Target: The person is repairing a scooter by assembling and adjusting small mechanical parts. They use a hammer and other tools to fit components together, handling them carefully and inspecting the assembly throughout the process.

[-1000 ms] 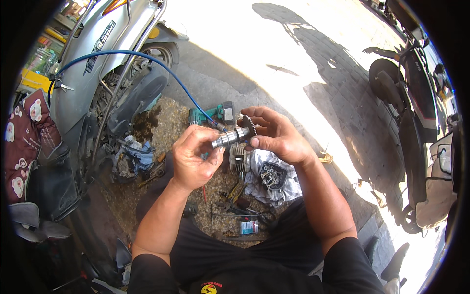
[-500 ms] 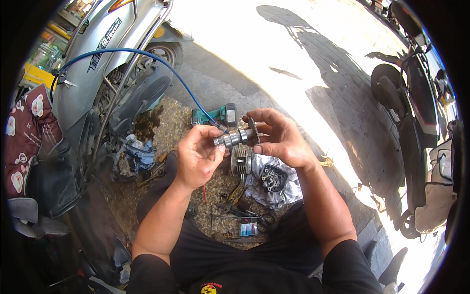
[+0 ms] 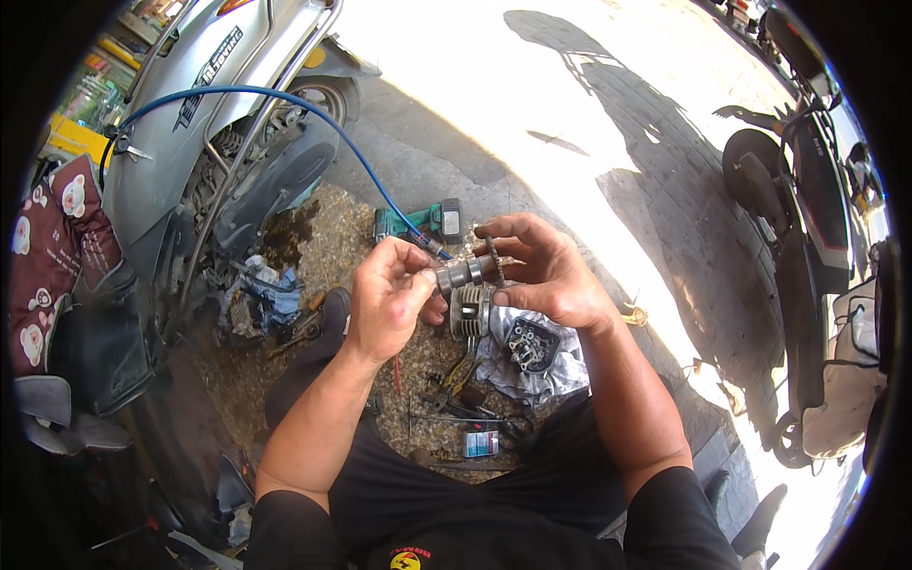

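A shiny metal camshaft [image 3: 459, 275] is held up between my two hands, lying nearly level. The fingers and thumb of my left hand [image 3: 388, 296] close on its left end and cover the tip. My right hand [image 3: 551, 275] grips the toothed sprocket [image 3: 495, 262] at the other end, thumb below and fingers above and behind. Just beneath, on the ground, stands a finned engine cylinder [image 3: 467, 319]. Right of it, a cylinder head [image 3: 532, 346] with a dark rim rests on a pale grey cloth [image 3: 560, 378].
A teal cordless power tool [image 3: 418, 222] lies beyond my hands, beside the end of a blue hose [image 3: 350, 142]. Yellow-handled pliers [image 3: 458, 376], other tools and a small box [image 3: 482, 444] lie between my legs. A silver scooter [image 3: 157, 176] stands left, another scooter [image 3: 807, 218] right.
My left hand has shifted slightly right along the camshaft, now covering its left end that showed before. My right hand stays on the sprocket, which has turned more edge-on.
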